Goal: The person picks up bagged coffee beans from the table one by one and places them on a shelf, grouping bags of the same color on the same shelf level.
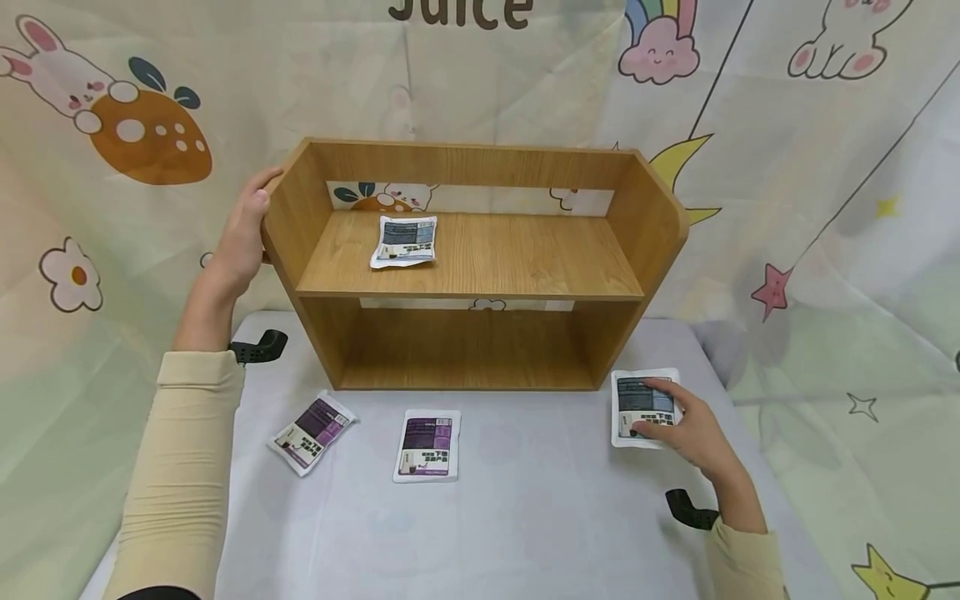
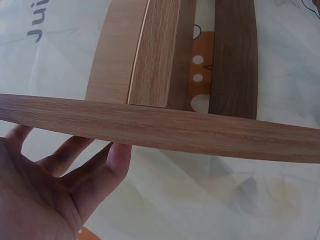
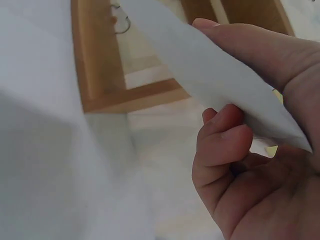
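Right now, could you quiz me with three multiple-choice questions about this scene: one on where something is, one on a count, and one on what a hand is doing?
1. Where does the packet on the wooden shelf lie?
A. on the upper board, towards its left end
B. in the lower compartment
C. on top of the shelf's back wall

2. How many purple-faced packets lie on the table in front of the shelf?
A. none
B. two
C. five

3. What is the right hand doing?
A. hanging idle
B. gripping a packet
C. pressing the shelf

Answers:
1 A, it rests on the upper board near the left wall.
2 B, the head view shows two.
3 B, fingers and thumb curl round the grey-faced packet.
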`<action>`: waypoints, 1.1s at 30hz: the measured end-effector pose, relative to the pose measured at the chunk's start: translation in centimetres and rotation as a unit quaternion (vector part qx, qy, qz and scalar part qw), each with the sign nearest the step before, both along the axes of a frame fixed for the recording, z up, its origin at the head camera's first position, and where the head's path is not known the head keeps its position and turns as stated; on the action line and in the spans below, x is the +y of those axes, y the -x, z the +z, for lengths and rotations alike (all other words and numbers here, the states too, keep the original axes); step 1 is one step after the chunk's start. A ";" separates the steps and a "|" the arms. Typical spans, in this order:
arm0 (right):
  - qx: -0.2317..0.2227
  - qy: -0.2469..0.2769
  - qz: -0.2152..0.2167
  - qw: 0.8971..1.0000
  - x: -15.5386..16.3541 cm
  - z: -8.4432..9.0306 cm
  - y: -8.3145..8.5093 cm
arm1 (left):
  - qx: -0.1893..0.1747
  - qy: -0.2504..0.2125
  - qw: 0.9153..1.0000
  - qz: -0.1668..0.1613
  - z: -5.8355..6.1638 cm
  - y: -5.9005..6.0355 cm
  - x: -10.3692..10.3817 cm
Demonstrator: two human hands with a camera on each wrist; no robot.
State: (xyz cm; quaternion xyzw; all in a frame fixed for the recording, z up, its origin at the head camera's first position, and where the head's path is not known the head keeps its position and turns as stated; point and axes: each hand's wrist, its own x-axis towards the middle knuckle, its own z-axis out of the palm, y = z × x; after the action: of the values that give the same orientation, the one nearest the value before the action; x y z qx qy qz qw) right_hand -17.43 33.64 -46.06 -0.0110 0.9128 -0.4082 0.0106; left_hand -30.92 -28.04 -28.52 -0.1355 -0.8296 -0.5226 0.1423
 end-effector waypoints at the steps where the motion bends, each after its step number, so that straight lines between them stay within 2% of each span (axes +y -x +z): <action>1: 0.002 0.003 0.001 1.000 -0.2 0.2 -0.1 | 0.001 0.001 1.000 0.000 0.0 0.0 0.0; 8: 0.009 0.033 0.016 0.999 -1.6 1.4 -0.4 | 0.007 -0.001 1.000 0.000 0.2 -0.3 0.2; 15: 0.010 0.033 0.018 0.999 -2.6 3.0 -0.9 | 0.008 0.000 1.000 -0.005 0.0 -0.6 0.6; 25: 0.044 0.055 0.044 0.997 -4.2 5.5 -1.2 | 0.018 0.000 1.000 0.002 0.0 -0.4 0.5; 33: 0.076 0.067 0.045 0.994 -5.5 7.6 -0.9 | 0.018 0.001 1.000 0.003 0.0 -0.3 0.4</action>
State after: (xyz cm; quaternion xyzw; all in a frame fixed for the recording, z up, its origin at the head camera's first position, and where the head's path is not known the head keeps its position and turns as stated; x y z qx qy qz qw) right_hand -16.49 28.14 -38.47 -0.0841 0.8801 -0.4655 -0.0408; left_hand -30.59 -27.61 -28.53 -0.1426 -0.8278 -0.5188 0.1587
